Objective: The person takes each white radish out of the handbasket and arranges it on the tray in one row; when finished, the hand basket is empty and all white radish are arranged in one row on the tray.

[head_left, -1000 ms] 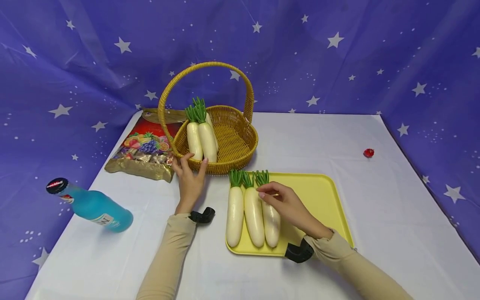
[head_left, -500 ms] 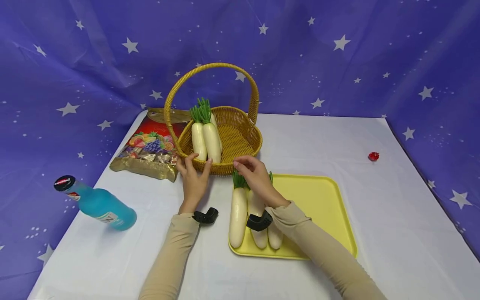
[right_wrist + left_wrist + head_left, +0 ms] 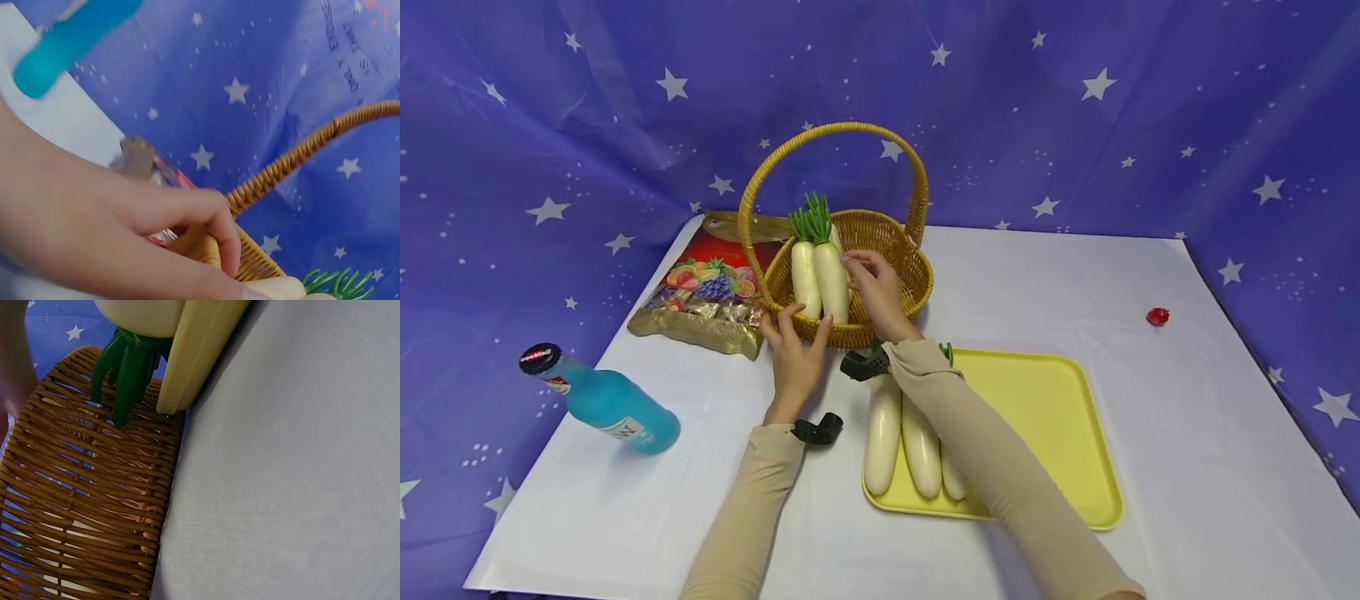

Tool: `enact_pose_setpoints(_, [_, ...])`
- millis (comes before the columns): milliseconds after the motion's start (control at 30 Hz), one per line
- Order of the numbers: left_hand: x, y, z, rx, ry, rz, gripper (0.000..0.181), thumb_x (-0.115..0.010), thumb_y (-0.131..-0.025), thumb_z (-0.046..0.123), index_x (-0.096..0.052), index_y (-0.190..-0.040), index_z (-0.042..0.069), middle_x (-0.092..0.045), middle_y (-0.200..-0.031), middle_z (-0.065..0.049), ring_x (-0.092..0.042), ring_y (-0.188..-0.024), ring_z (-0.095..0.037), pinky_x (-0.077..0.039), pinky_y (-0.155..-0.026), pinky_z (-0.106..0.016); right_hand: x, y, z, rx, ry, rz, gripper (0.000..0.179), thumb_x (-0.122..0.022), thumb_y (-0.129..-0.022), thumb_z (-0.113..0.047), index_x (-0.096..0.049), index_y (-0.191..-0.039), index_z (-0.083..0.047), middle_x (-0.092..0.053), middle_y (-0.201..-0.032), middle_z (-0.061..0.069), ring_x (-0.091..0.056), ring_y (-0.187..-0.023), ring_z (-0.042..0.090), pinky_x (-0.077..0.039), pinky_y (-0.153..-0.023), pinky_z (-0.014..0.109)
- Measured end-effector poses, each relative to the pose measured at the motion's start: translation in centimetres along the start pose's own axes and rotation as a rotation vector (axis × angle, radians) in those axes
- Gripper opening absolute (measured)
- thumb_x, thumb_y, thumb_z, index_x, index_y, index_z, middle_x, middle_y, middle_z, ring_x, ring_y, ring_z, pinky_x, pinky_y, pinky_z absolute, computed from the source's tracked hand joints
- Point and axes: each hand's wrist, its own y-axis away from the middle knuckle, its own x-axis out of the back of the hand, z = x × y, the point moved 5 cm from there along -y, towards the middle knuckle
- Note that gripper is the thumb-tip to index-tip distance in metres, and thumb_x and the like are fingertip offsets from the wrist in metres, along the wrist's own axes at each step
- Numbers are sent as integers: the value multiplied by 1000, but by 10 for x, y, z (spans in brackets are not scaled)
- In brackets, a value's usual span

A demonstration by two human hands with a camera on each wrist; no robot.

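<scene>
Apparently a staged tabletop set: starry cloth backdrop (bluish purple), white-covered table.

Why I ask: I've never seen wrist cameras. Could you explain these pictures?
No machine here: a person works with a bare left hand and right hand, a black device on each wrist. The head picture looks forward and down from the person's head; the other two come from the left and right wrists. On the white surface are a basket with radishes inside, a yellow tray with more radishes, a blue bottle, a candy bag and a small red thing. The left hand holds the basket's rim. The right hand has its fingers at the basket's radishes; whether they grip one is unclear.
</scene>
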Motion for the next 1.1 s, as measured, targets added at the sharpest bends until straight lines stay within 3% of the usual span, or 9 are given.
enact_pose_setpoints(267, [-1,2,3,-13,-5,-2,52,-56,-84,51,-41,-121,17,-10,-142,-22,-29,-126,-45,-32,-99,-54,-5,-17,13,-58,5,-23,34,-51,-92,-28,-53,-120,-9,-53,-120,9,-50,-111,24,-43,-92,39])
enact_pose_setpoints(400, [1,1,5,-11,-12,-1,52,-56,-84,50,-40,-121,18,-9,-143,-22,-27,-127,-46,-31,-99,-54,-9,-20,18,-105,71,-122,40,-53,-90,-35,-49,-125,-18,-47,-128,9,-47,-116,23,-41,-92,41])
enact_pose_setpoints(600, [1,0,2,-9,-7,-11,52,-56,-84,49,-40,-121,17,-8,-143,-21,-27,-127,-44,-31,-99,-54,-17,-20,24,-180,204,-275,45,-55,-88,-38,-43,-131,-27,-31,-144,1,-29,-134,24,-32,-103,45])
enact_pose_setpoints(867, [0,-2,1,-14,3,-16,51,-55,-84,50,-41,-121,17,-8,-143,-21,-27,-128,-43,-31,-99,-53,-20,-21,25,-214,248,-321,48,-55,-89,-22,-40,-134,-29,-30,-146,0,-34,-129,27,-35,-99,49])
enact_pose_setpoints(1100, [0,-2,0,-14,-3,-10,51,-55,-85,51,-40,-121,18,-8,-142,-22,-29,-126,-45,-32,-98,-54,-23,-21,23,-168,374,-386,57,-51,-89,-9,-33,-139,-29,-22,-150,2,-23,-137,27,-34,-103,44])
